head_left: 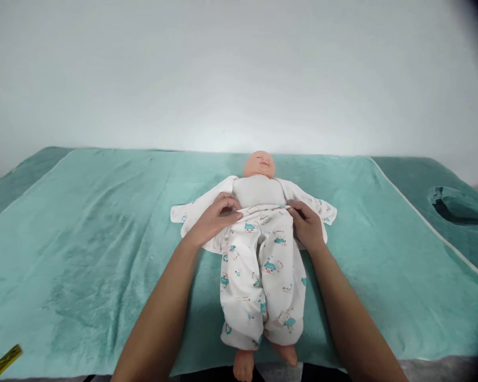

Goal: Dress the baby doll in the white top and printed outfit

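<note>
On its back in the middle lies a baby doll, head toward the wall and bare feet toward me. White printed trousers cover its legs and reach up over the belly. A white jacket is spread open under it, sleeves out to both sides. My left hand pinches the trousers' waistband at its left end. At the waistband's right end my right hand has its fingers closed on the cloth. The doll's own hands are not visible.
A green plush cover spreads under the doll over a darker green padded table, which has an oval hole at the right. A white wall stands behind. Part of a yellow strip shows at bottom left.
</note>
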A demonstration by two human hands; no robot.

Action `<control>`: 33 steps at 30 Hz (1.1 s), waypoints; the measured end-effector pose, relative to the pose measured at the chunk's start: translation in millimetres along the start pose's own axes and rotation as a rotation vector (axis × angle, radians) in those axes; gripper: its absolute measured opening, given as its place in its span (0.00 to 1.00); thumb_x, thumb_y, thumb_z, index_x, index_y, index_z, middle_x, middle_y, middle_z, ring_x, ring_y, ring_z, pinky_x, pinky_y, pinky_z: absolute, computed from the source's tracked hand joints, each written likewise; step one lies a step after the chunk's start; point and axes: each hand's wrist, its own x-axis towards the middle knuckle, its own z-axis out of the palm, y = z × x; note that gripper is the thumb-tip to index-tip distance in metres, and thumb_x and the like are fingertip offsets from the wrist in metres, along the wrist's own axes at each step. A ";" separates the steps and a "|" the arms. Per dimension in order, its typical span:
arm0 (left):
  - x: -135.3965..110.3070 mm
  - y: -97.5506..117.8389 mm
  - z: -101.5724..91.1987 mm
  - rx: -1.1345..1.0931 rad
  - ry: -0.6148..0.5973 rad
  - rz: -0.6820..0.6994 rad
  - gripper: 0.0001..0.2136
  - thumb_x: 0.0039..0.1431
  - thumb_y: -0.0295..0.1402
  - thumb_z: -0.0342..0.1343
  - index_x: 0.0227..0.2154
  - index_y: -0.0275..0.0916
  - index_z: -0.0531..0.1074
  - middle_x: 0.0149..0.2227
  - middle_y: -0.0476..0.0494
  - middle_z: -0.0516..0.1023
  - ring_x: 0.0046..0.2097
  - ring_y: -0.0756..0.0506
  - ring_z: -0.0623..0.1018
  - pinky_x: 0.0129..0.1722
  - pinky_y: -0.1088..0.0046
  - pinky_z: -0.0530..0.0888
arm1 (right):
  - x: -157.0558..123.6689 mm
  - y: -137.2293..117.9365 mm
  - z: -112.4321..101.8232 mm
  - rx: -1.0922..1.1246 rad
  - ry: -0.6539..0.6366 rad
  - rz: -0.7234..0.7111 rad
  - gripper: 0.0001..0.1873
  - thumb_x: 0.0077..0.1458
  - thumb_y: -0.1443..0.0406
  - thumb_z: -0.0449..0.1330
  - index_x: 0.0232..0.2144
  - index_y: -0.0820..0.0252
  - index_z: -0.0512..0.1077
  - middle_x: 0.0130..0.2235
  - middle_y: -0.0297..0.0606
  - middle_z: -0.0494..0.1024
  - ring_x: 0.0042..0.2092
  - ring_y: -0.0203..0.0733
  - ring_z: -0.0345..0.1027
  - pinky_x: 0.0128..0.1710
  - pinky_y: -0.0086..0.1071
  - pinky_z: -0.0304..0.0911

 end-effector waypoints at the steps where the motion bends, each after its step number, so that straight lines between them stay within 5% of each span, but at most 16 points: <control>1: 0.4 0.5 -1.1 0.028 -0.019 0.013 0.08 0.58 0.39 0.60 0.33 0.41 0.72 0.57 0.42 0.67 0.58 0.42 0.68 0.56 0.67 0.67 | 0.8 -0.1 1.9 -0.027 0.021 -0.011 0.10 0.61 0.57 0.57 0.35 0.56 0.73 0.38 0.36 0.77 0.42 0.43 0.69 0.47 0.39 0.64; 4: 3.8 -0.4 -2.3 0.072 -0.006 0.061 0.08 0.60 0.40 0.56 0.33 0.41 0.68 0.63 0.43 0.64 0.62 0.41 0.66 0.58 0.65 0.65 | 4.0 -4.0 7.7 -0.099 0.083 -0.154 0.10 0.63 0.58 0.54 0.35 0.56 0.71 0.48 0.40 0.76 0.51 0.45 0.68 0.54 0.41 0.61; 6: 10.9 -1.7 -2.7 0.120 0.074 0.053 0.08 0.63 0.40 0.53 0.34 0.42 0.66 0.56 0.42 0.72 0.56 0.42 0.71 0.54 0.65 0.68 | 7.7 -9.2 10.3 -0.142 0.064 -0.190 0.10 0.64 0.58 0.52 0.38 0.55 0.71 0.49 0.41 0.77 0.51 0.45 0.69 0.53 0.41 0.61; 8: 23.1 -2.3 -3.7 0.231 0.156 0.005 0.07 0.63 0.40 0.51 0.35 0.42 0.65 0.42 0.45 0.77 0.45 0.44 0.75 0.45 0.67 0.70 | 14.2 -15.2 11.6 -0.208 0.043 -0.118 0.12 0.64 0.56 0.51 0.39 0.54 0.71 0.43 0.40 0.79 0.45 0.46 0.71 0.48 0.41 0.63; 11: 46.0 -2.2 -2.3 0.389 0.226 -0.060 0.07 0.64 0.40 0.50 0.37 0.43 0.65 0.28 0.51 0.73 0.32 0.45 0.72 0.36 0.70 0.66 | 29.1 -21.6 13.9 -0.322 0.078 0.052 0.13 0.63 0.55 0.51 0.36 0.54 0.71 0.36 0.40 0.79 0.39 0.48 0.70 0.42 0.40 0.61; 17: 56.1 -7.6 16.9 0.473 0.410 -0.119 0.06 0.63 0.39 0.52 0.35 0.43 0.67 0.31 0.47 0.76 0.34 0.42 0.73 0.36 0.68 0.63 | 44.9 -3.8 21.2 -0.326 0.120 0.204 0.12 0.62 0.55 0.52 0.36 0.53 0.71 0.37 0.39 0.79 0.40 0.46 0.69 0.42 0.38 0.59; 24: 39.9 -3.4 1.7 0.391 0.277 -0.067 0.06 0.58 0.31 0.53 0.28 0.43 0.73 0.29 0.46 0.78 0.33 0.42 0.73 0.36 0.67 0.64 | 32.3 9.0 15.8 -0.264 0.158 -0.024 0.14 0.59 0.51 0.58 0.35 0.53 0.74 0.38 0.39 0.78 0.41 0.46 0.68 0.44 0.40 0.62; 29: 27.8 -4.3 -7.5 0.363 0.075 -0.156 0.06 0.47 0.26 0.54 0.26 0.42 0.74 0.30 0.46 0.78 0.34 0.41 0.74 0.35 0.68 0.67 | 31.3 6.7 3.7 -0.284 0.005 0.094 0.12 0.59 0.56 0.57 0.34 0.55 0.76 0.35 0.37 0.79 0.37 0.45 0.69 0.39 0.38 0.61; 33: 16.0 -12.4 -9.8 0.208 -0.054 -0.180 0.07 0.49 0.30 0.55 0.31 0.42 0.76 0.34 0.46 0.79 0.37 0.41 0.76 0.33 0.69 0.69 | 31.4 10.5 -5.1 -0.105 -0.185 0.207 0.11 0.57 0.58 0.56 0.35 0.56 0.77 0.33 0.35 0.79 0.35 0.42 0.69 0.36 0.35 0.62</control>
